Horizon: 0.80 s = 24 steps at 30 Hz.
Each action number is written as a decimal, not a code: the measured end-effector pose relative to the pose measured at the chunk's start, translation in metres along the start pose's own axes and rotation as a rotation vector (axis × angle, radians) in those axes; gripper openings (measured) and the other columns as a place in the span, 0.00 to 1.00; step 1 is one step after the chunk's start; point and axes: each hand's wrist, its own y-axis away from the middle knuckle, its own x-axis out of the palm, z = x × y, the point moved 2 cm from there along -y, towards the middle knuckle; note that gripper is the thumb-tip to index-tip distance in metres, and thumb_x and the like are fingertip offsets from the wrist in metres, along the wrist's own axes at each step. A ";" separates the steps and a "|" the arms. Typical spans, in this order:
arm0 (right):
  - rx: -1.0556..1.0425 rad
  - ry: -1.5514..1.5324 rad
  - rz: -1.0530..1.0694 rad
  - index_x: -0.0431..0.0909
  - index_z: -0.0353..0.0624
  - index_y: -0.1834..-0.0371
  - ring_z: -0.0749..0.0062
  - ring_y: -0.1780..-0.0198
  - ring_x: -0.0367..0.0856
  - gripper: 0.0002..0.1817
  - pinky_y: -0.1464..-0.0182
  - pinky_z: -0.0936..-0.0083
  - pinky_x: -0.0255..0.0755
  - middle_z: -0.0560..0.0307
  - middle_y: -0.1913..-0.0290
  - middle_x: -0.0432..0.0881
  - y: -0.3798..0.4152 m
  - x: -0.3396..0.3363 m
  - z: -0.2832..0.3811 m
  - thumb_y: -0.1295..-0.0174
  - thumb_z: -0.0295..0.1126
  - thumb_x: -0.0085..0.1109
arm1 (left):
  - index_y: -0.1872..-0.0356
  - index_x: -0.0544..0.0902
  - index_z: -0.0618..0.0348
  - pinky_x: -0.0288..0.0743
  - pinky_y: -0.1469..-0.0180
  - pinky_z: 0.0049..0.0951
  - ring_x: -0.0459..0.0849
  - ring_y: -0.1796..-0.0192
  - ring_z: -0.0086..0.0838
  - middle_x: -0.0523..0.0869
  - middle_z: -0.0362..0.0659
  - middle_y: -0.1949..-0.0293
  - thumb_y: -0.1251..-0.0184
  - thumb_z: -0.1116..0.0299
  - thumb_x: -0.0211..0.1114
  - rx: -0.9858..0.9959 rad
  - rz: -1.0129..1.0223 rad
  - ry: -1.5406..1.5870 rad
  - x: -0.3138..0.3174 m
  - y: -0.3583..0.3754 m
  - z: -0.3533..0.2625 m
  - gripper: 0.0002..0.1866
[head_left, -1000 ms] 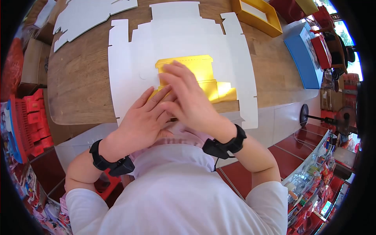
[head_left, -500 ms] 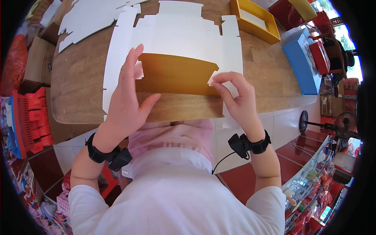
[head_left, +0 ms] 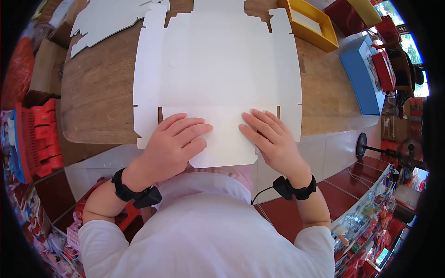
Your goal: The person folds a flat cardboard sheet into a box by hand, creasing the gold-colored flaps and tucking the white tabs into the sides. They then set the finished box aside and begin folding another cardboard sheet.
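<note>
A large white cardboard blank (head_left: 215, 65) lies unfolded on the wooden table (head_left: 99, 88), its white side up. The near flap sticks out past the table's front edge toward my body. My left hand (head_left: 174, 146) rests on the left part of that near flap, fingers spread and pointing inward. On the flap's right part lies my right hand (head_left: 276, 141), its fingers also spread, palm down. Neither hand grips anything. Slots show in the cardboard just beyond each hand.
More white cardboard sheets (head_left: 109, 23) lie at the back left. At the back right are a yellow box (head_left: 308, 23), a dark red box (head_left: 345, 16) and a blue box (head_left: 361, 74). A red basket (head_left: 28, 139) stands at the left, a black fan (head_left: 410, 147) at the right.
The near flap, earlier raised with its golden-brown side showing, is now down flat. Both hands have moved from its side tabs onto it; the right hand's pinch has opened. The blank sits slightly nearer and to the right.
</note>
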 end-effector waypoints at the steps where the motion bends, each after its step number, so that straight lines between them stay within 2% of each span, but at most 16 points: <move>1: 0.037 0.025 0.005 0.80 0.45 0.42 0.59 0.37 0.78 0.28 0.32 0.58 0.69 0.53 0.39 0.81 -0.001 -0.001 0.007 0.51 0.23 0.63 | 0.69 0.78 0.56 0.74 0.36 0.45 0.83 0.42 0.36 0.87 0.42 0.48 0.50 0.76 0.65 -0.033 0.010 0.019 0.003 0.001 -0.001 0.08; 2: 0.076 0.051 0.011 0.80 0.45 0.44 0.59 0.38 0.79 0.26 0.32 0.60 0.70 0.54 0.40 0.81 -0.001 -0.001 0.010 0.50 0.25 0.64 | 0.69 0.76 0.56 0.74 0.36 0.47 0.83 0.41 0.38 0.87 0.43 0.47 0.54 0.78 0.68 -0.064 0.020 0.039 0.004 0.002 -0.001 0.11; 6: 0.036 -0.028 0.014 0.80 0.44 0.50 0.59 0.39 0.80 0.20 0.36 0.63 0.71 0.54 0.40 0.81 0.004 -0.001 0.009 0.49 0.26 0.64 | 0.66 0.79 0.55 0.73 0.36 0.43 0.81 0.39 0.37 0.84 0.44 0.45 0.52 0.74 0.71 -0.076 0.130 0.077 -0.005 -0.001 -0.002 0.12; 8: 0.108 -0.211 -0.072 0.78 0.44 0.57 0.59 0.45 0.80 0.12 0.45 0.64 0.72 0.55 0.45 0.81 -0.002 0.001 0.000 0.46 0.26 0.65 | 0.63 0.79 0.57 0.74 0.42 0.43 0.80 0.42 0.40 0.82 0.45 0.45 0.52 0.71 0.75 -0.251 0.076 0.335 -0.001 0.002 0.007 0.16; 9: 0.111 -0.211 -0.072 0.78 0.44 0.57 0.59 0.45 0.80 0.12 0.45 0.64 0.72 0.55 0.45 0.81 -0.007 0.001 0.000 0.46 0.26 0.65 | 0.63 0.79 0.57 0.74 0.42 0.43 0.80 0.42 0.40 0.82 0.45 0.45 0.52 0.71 0.75 -0.250 0.079 0.337 -0.001 -0.002 0.009 0.16; 11: 0.371 -0.290 -0.113 0.77 0.44 0.60 0.57 0.53 0.77 0.09 0.52 0.62 0.68 0.56 0.52 0.80 -0.021 0.001 -0.001 0.43 0.27 0.65 | 0.63 0.78 0.59 0.73 0.49 0.42 0.78 0.49 0.41 0.80 0.44 0.48 0.49 0.68 0.76 -0.327 -0.043 0.014 -0.004 -0.014 0.015 0.16; 15: 0.331 -0.160 -0.194 0.76 0.43 0.61 0.57 0.57 0.73 0.09 0.53 0.62 0.65 0.57 0.58 0.77 -0.033 0.010 -0.013 0.42 0.28 0.67 | 0.66 0.76 0.62 0.70 0.50 0.40 0.73 0.54 0.43 0.78 0.46 0.51 0.44 0.69 0.73 -0.393 -0.051 0.004 0.005 -0.018 0.025 0.14; 24: 0.404 -0.148 -0.042 0.76 0.43 0.63 0.57 0.57 0.71 0.10 0.51 0.62 0.64 0.57 0.61 0.75 -0.039 0.010 -0.022 0.44 0.29 0.68 | 0.64 0.76 0.63 0.71 0.51 0.39 0.74 0.54 0.43 0.77 0.46 0.52 0.43 0.65 0.74 -0.394 -0.082 -0.005 0.013 -0.018 0.030 0.16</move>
